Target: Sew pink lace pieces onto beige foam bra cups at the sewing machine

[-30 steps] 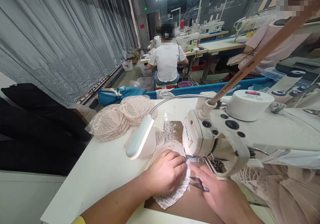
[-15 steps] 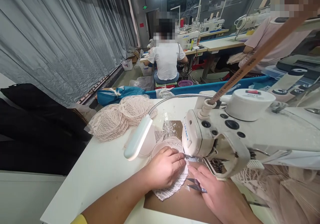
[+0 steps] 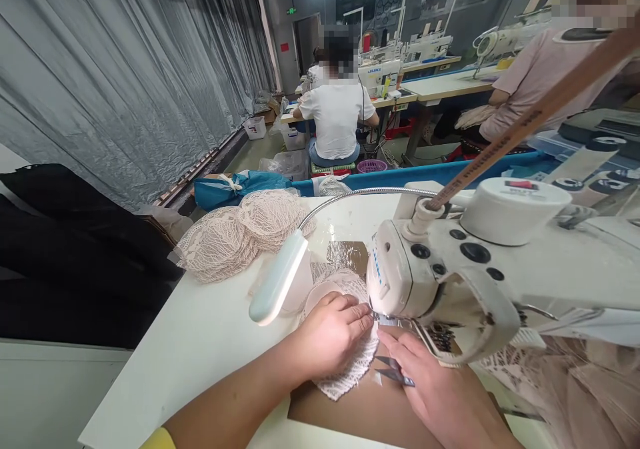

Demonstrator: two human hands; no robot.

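left hand (image 3: 336, 335), lower center of frame: palm down, fingers bent, close together, pressing pale rounded piece of vein-patterned lace (image 3: 346, 383); thumb hidden, cannot tell if pinching. right hand (image 3: 425, 375), lower right of center: index stretched to lace edge, other fingers curled round dark pointed metal snips (image 3: 395, 371), blades parted, handles hidden in palm. lace openwork, edge jagged, lying on smooth brown flat sheet (image 3: 345, 414). glossy white sewing machine head (image 3: 395, 272) above; needle hard to make out. right forearm cut off at bottom.
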